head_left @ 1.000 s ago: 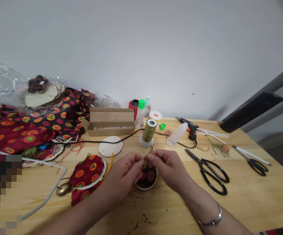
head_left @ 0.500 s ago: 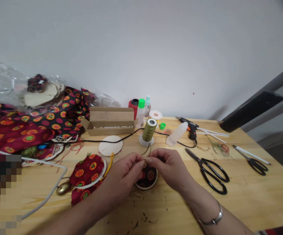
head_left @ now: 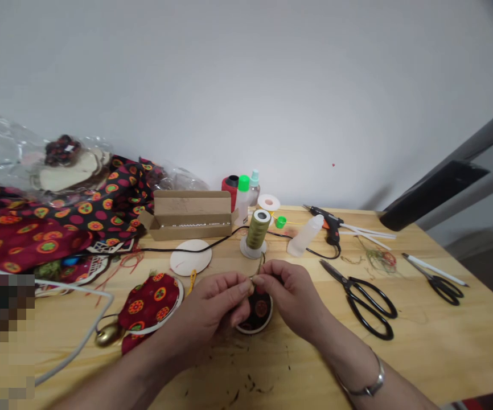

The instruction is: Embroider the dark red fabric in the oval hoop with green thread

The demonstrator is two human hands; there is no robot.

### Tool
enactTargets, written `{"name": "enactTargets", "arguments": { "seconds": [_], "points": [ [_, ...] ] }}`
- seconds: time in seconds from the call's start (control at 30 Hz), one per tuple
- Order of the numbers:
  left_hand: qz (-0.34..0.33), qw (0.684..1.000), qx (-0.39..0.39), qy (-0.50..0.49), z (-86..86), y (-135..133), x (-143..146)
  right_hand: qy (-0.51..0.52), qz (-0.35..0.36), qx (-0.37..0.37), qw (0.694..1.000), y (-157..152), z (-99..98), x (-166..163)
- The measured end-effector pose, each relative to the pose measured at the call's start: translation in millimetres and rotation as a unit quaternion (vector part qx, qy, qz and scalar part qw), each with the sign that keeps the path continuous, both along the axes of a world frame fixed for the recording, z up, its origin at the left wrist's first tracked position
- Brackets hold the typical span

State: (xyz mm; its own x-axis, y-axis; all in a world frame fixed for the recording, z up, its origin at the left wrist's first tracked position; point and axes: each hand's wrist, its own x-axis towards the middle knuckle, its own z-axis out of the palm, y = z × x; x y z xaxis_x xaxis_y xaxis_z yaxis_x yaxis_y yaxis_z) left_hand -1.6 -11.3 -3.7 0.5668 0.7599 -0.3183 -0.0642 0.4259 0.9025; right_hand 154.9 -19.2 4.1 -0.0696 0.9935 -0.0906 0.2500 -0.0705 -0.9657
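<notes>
My left hand (head_left: 223, 299) and my right hand (head_left: 293, 296) meet fingertip to fingertip at the middle of the table. Both pinch a thin olive cord (head_left: 262, 263), and a loop of it stands up behind the fingers. Just below them is a round, dark patterned fabric piece (head_left: 260, 312) with a pale rim, partly hidden by my left hand. Behind the cord stands a cone of olive thread (head_left: 257, 232). Left of my left hand lies a red patterned fabric-covered disc (head_left: 151, 302), beside a brass bell (head_left: 109, 335).
Black-handled scissors (head_left: 368, 304) lie to the right, with smaller scissors (head_left: 445, 289) beyond. A glue gun (head_left: 329, 222), a white squeeze bottle (head_left: 305, 236) and an open cardboard box (head_left: 190, 228) sit toward the wall. Patterned cloth (head_left: 20, 233) is heaped at left; a black cable (head_left: 165, 249) crosses the table.
The view has shifted slightly. Both hands stay pinched on the cord; the lower fingers of my left hand now show more beneath its thumb, over the dark fabric piece's edge.
</notes>
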Motion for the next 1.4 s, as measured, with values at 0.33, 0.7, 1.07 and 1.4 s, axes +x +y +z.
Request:
{"name": "enactTargets", "arguments": {
  "seconds": [0.33,0.7,1.07,1.4],
  "points": [
    [0.001,0.992,0.084,0.096,8.5,2,2,0.029,-0.013,-0.019,0.999,0,2.5,-1],
    [-0.05,0.869,0.406,0.278,-0.8,-9,1,0.071,-0.045,-0.032,0.996,4,2.4,4],
    [-0.118,0.758,0.522,0.373,-11.6,-11,1,0.206,-0.03,-0.078,0.975,3,3.7,0],
    [-0.077,0.756,0.509,0.404,-13.5,-7,-1,0.21,-0.032,-0.068,0.975,3,0.4,1]
  ]
}}
